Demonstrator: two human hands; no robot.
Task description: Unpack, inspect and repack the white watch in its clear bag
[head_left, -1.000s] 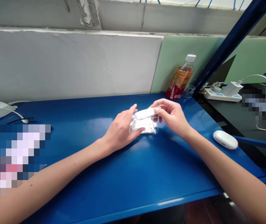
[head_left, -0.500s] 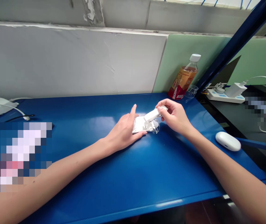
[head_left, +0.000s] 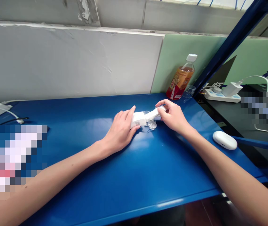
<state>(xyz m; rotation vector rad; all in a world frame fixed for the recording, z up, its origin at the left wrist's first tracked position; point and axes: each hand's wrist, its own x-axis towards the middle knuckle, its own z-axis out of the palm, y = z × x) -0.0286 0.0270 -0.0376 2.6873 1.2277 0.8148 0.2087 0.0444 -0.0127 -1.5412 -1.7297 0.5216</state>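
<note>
Over the middle of the blue table, my left hand (head_left: 122, 127) is closed around one end of a small white box (head_left: 138, 119) that has a dark printed square on its side. My right hand (head_left: 173, 116) pinches a slim white piece (head_left: 153, 114) between thumb and fingers; its left end meets the right end of the box. Whether the two are joined I cannot tell. Crumpled clear plastic (head_left: 152, 125) lies just below where they meet.
A drink bottle (head_left: 182, 77) stands at the back right beside a clear plastic cup (head_left: 189, 91). A white rounded case (head_left: 225, 140) lies near the right edge. Power strips with cables (head_left: 222, 94) sit on both sides. A blurred-out object (head_left: 18, 153) is at left.
The white box in my left hand has turned, so its printed side now shows. The slim white piece stays in my right hand, now end to end with it. The view has shifted slightly.
</note>
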